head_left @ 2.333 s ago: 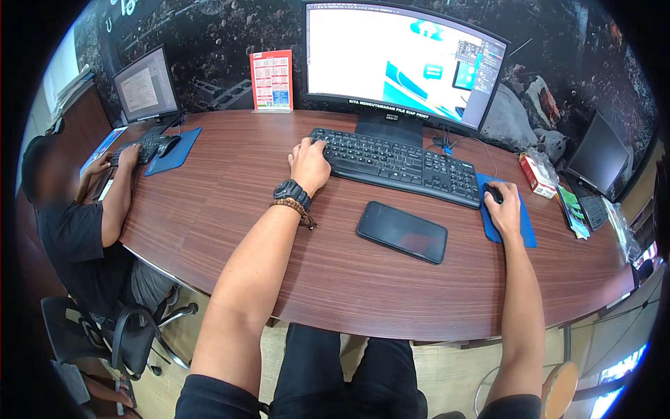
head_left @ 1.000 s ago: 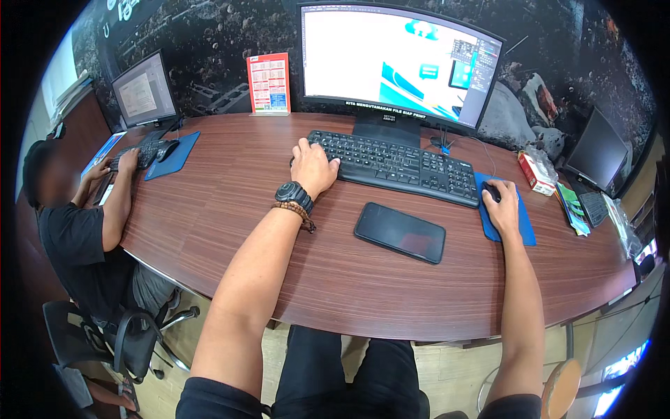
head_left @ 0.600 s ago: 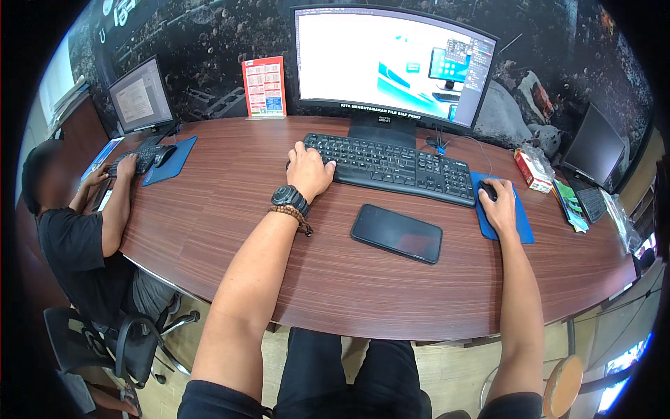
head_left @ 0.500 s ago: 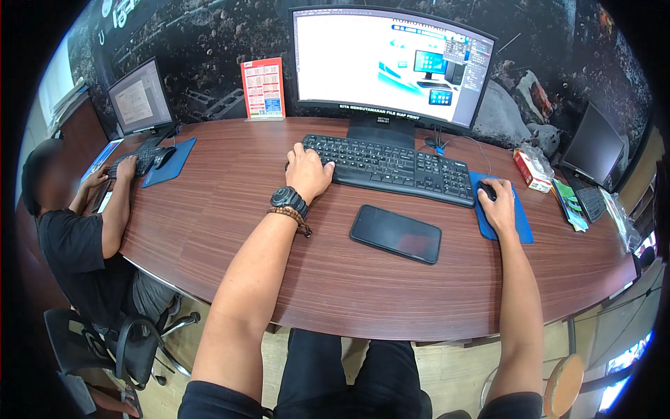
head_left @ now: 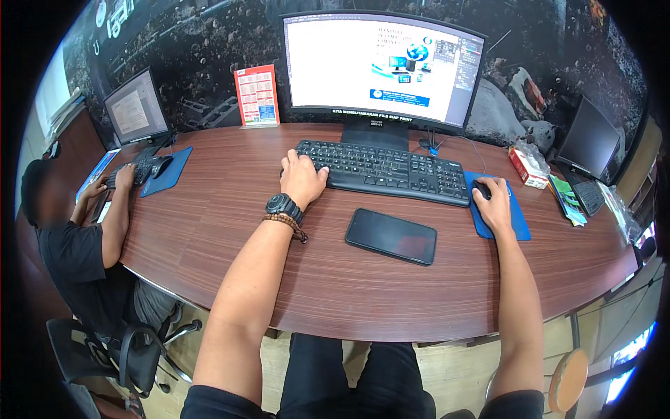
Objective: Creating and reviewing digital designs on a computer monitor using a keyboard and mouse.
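Observation:
My left hand [head_left: 303, 180] rests on the left end of a black keyboard [head_left: 387, 167]. Its fingers lie over the keys, slightly spread, gripping nothing; the wrist bears a black watch [head_left: 283, 204] and a beaded bracelet [head_left: 287, 222]. My right hand [head_left: 496, 207] is curled over a black computer mouse [head_left: 481, 188], which it partly hides, on a blue mouse pad [head_left: 518, 218]. Behind the keyboard stands a wide curved monitor [head_left: 335, 70] with a page layout of computer pictures on its screen. Between my forearms a black phone [head_left: 391, 237] lies face up.
A red desk calendar [head_left: 257, 96] stands left of the monitor. At the far left a person [head_left: 84, 237] types at another computer [head_left: 136, 108]. To the right are a small red-and-white box [head_left: 528, 168], a dark monitor [head_left: 590, 140] and packets [head_left: 567, 200]. A round stool [head_left: 569, 380] stands below.
On the monitor the page now appears smaller, showing more of its layout, including a globe and a blue lower band. My hands stay on the keyboard and mouse; the view has shifted slightly.

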Demonstrator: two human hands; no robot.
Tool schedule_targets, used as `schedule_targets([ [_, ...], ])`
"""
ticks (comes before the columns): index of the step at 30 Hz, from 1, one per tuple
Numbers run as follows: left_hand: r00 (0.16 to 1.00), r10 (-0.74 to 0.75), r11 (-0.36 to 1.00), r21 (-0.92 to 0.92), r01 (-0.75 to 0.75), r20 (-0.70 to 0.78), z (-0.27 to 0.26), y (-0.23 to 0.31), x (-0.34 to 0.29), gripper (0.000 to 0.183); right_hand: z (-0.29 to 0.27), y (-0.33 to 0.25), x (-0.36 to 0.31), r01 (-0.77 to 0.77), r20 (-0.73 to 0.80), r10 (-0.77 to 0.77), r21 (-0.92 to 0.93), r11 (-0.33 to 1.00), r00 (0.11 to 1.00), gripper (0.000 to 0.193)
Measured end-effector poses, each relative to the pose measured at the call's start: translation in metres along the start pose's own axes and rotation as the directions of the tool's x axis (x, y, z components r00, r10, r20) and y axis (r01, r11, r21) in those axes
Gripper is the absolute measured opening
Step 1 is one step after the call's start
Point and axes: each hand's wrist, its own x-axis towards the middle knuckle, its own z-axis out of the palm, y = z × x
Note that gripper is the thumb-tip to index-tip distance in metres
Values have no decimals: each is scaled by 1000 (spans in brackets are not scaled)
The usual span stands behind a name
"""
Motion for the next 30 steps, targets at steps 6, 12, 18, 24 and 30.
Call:
schedule_targets([
  [6,1000,-11,999,-45,11,10,1,1,0,37,1,3,1,-7,5,7,2,1000,1000,34],
  [12,961,270,961,-43,-273,-68,8,-1,-1,20,2,4,1,7,-4,-7,7,1000,1000,33],
  [18,982,152,984,-77,-161,-108,10,-1,0,22,0,4,0,-17,-15,17,-2,1000,1000,33],
  [24,997,36,999,-32,-38,-72,8,-3,-1,40,2,2,1,-42,-36,42,-6,999,998,32],
  [30,997,41,999,-25,-42,-69,8,-5,-1,41,-1,-1,2,-72,-21,71,-29,997,997,35],
])
